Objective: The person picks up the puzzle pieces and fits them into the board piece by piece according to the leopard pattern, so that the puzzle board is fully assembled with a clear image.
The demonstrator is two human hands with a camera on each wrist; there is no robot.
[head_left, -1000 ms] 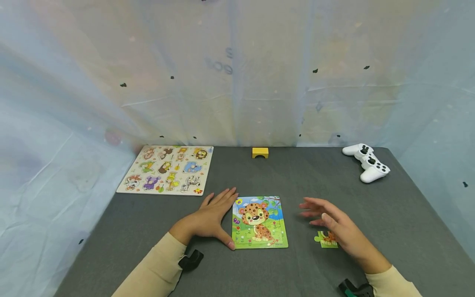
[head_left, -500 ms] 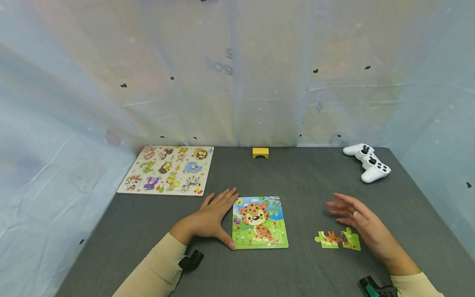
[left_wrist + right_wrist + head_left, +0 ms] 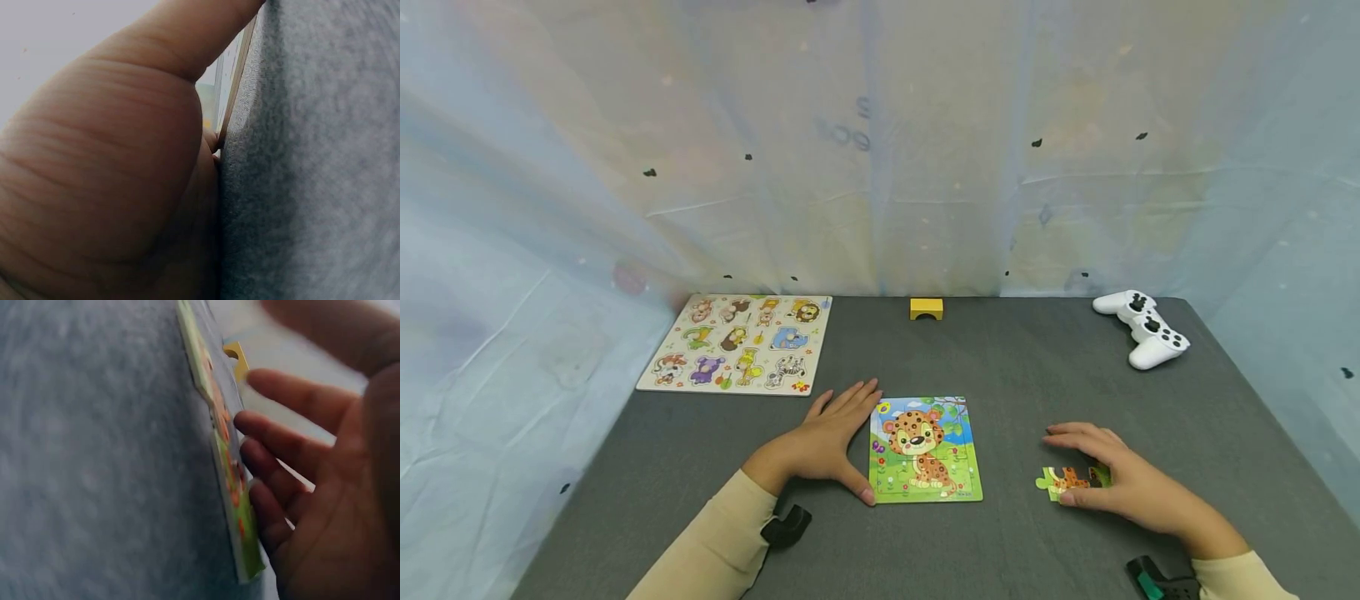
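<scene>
My left hand (image 3: pixel 817 443) lies on the table with fingers spread, its thumb and fingertips touching the left edge of a square jigsaw puzzle (image 3: pixel 955 471) with a leopard picture. To the right of that puzzle are two green-and-orange puzzle pieces, a left piece (image 3: pixel 1056 483) and a right piece (image 3: pixel 1101 475). Over them hovers my right hand (image 3: pixel 1138 490), partly covering the right piece. In the right wrist view its fingers (image 3: pixel 287 440) are extended beside the pieces (image 3: pixel 232 481), with no visible grip. In the left wrist view the palm (image 3: pixel 112 162) hides most of the puzzle.
An animal puzzle board (image 3: pixel 760 333) lies at the back left of the grey table (image 3: pixel 1000 358). A yellow arch block (image 3: pixel 926 307) stands at the back edge. At the back right is a white game controller (image 3: pixel 1142 329). Plastic sheeting (image 3: pixel 925 167) hangs behind.
My right hand first moved right, uncovering the two puzzle pieces, then came down and left over them. My left hand and the leopard puzzle stay in place.
</scene>
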